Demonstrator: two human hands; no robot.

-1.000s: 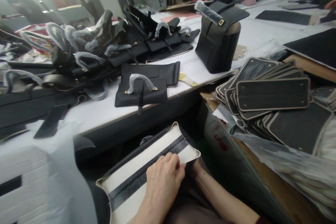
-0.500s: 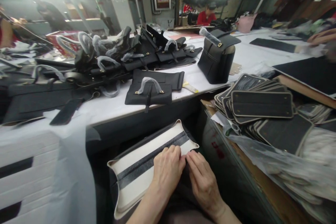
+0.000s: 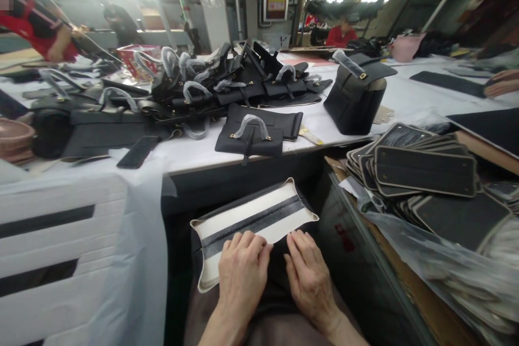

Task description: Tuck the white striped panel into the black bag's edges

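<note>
A cream bag panel (image 3: 279,211) with a dark stripe down its middle lies on my lap below the table edge. My left hand (image 3: 241,275) rests on its near edge, fingers curled and pressed down onto it. My right hand (image 3: 308,275) lies beside it, fingers together, pressing the same near edge. A flat black bag piece with a wrapped handle (image 3: 249,138) lies on the white table (image 3: 182,154) just beyond.
A heap of black bag pieces with wrapped handles (image 3: 182,92) covers the table's left and middle. An upright black bag (image 3: 352,100) stands right of centre. Stacked black base panels (image 3: 421,173) sit on a carton at right. People work at the far left and back.
My right hand has come up from under the panel onto its near edge. My left hand has slid left along that edge. The view has tilted upward.
</note>
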